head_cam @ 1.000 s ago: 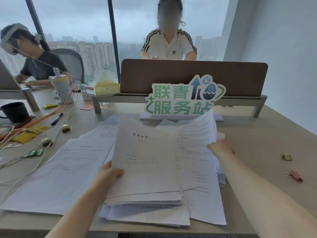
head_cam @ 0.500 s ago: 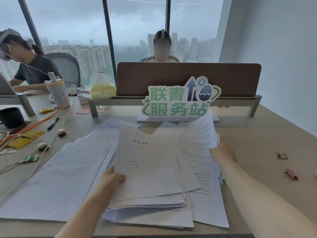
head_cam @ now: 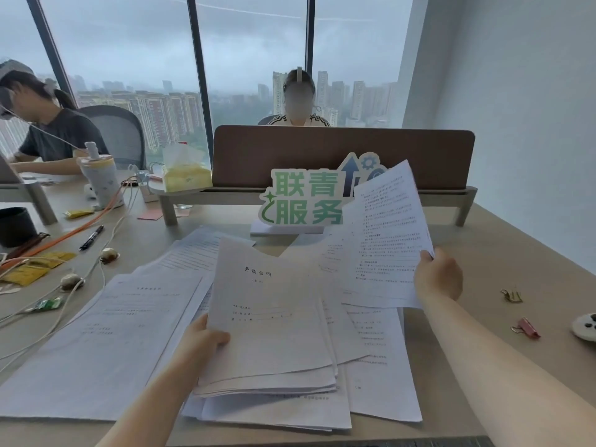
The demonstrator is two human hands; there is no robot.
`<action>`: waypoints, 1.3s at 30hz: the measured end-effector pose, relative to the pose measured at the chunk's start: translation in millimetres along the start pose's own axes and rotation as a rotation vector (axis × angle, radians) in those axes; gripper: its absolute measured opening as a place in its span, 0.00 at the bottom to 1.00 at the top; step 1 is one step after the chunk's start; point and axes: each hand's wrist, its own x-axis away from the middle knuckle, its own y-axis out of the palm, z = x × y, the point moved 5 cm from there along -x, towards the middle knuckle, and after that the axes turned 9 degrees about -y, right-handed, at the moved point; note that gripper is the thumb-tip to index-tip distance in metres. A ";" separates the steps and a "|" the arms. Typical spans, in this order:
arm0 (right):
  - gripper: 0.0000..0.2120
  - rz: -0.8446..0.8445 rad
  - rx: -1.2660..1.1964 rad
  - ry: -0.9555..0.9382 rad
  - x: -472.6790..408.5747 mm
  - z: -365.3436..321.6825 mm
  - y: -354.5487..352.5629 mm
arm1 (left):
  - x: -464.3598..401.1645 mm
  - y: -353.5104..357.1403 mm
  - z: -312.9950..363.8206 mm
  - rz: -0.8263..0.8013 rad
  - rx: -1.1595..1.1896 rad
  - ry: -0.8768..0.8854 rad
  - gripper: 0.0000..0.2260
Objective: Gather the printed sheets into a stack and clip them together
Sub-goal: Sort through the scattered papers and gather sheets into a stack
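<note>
Item, my left hand (head_cam: 201,341): thumb on top and fingers under the left edge of the gathered stack (head_cam: 267,321), gripping it just above the loose sheets (head_cam: 106,343) spread on the desk (head_cam: 503,253); as before.

Item, my right hand (head_cam: 438,279): half a second ago low on the pile's right edge, now raised, pinching one printed sheet (head_cam: 383,240) by its right margin. The sheet is tilted, lifted clear of the pile, covering part of the green sign (head_cam: 303,198).

Item, two binder clips (head_cam: 526,328), right of the papers, unmoved.
</note>
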 end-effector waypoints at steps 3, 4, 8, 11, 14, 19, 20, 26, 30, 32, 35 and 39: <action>0.13 0.069 -0.029 -0.029 -6.4 -5.2 -20.4 | 5.5 1.0 1.0 0.013 0.010 0.009 0.24; 0.13 0.092 -0.034 -0.037 -8.5 -7.0 -27.3 | 5.8 1.2 0.8 0.020 0.014 0.014 0.24; 0.12 0.167 -0.052 -0.087 -15.0 -14.7 -54.3 | 12.1 6.4 3.1 0.019 0.036 0.048 0.22; 0.12 0.216 -0.056 -0.127 -18.7 -23.7 -72.5 | 17.4 10.2 3.9 0.009 0.041 0.065 0.16; 0.12 0.271 -0.085 -0.163 -20.9 -35.8 -90.6 | 19.4 14.7 2.0 0.003 0.060 0.075 0.16; 0.09 0.314 -0.196 -0.233 -18.5 -61.3 -113.7 | 21.8 27.0 -5.8 -0.040 0.125 0.055 0.14; 0.08 0.289 -0.228 -0.236 -17.6 -64.5 -113.0 | 23.2 30.0 -7.1 -0.050 0.136 0.054 0.14; 0.10 -0.112 -0.424 -0.096 18.0 -57.8 -59.9 | 30.0 42.1 -8.5 -0.105 0.189 0.054 0.17; 0.07 -0.439 -0.514 0.056 58.1 -34.8 -1.4 | 29.5 43.8 -9.6 -0.133 0.224 0.059 0.17; 0.06 -0.530 -0.548 0.097 74.3 -21.5 23.5 | 29.6 44.6 -10.6 -0.151 0.237 0.065 0.16; 0.08 -0.631 -0.514 0.120 103.6 -28.0 28.6 | 32.2 43.3 -10.2 -0.156 0.266 0.101 0.11; 0.08 -0.658 -0.465 0.114 119.8 -36.9 31.0 | 37.5 42.3 -7.9 -0.150 0.289 0.148 0.08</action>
